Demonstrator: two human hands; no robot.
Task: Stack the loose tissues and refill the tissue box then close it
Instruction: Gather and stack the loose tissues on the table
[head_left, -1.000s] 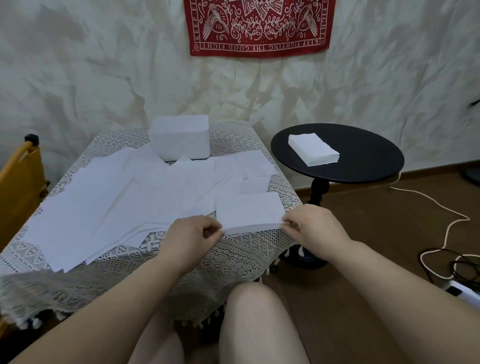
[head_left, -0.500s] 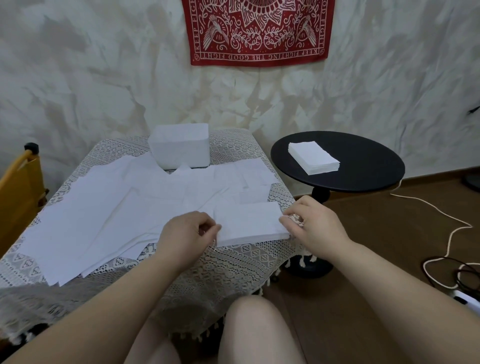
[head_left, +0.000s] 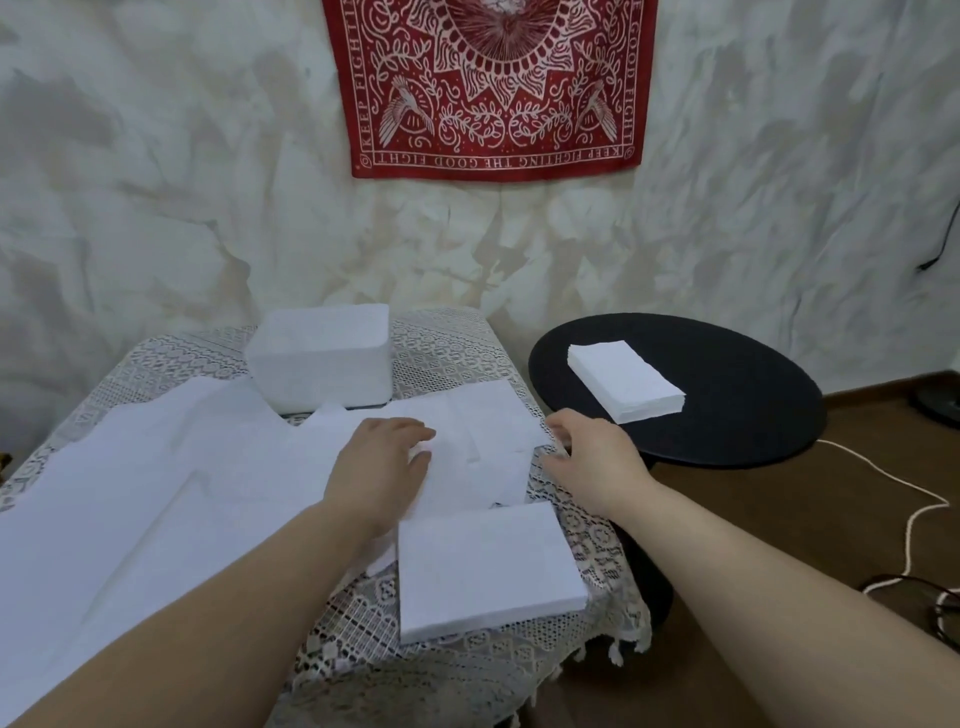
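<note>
A white tissue box (head_left: 322, 361) stands at the far middle of the lace-covered table (head_left: 447, 343). Several loose white tissues (head_left: 156, 499) lie spread over the table's left and middle. A neat stack of tissues (head_left: 485, 569) sits near the front right edge. Beyond that stack, my left hand (head_left: 382, 470) rests on a loose tissue (head_left: 483, 447) with fingers relaxed. My right hand (head_left: 592, 462) touches the right edge of the same tissue, fingers loosely bent, nothing gripped.
A round black side table (head_left: 753, 410) stands to the right, bearing a second tissue stack (head_left: 626, 387). A white cord (head_left: 919, 514) and dark cables trail across the brown floor at right. A red cloth (head_left: 493, 88) hangs on the wall.
Both hands let go of the neat stack, which now lies at the front right edge, and moved forward to the loose tissues beyond it. The camera tilted and drew closer.
</note>
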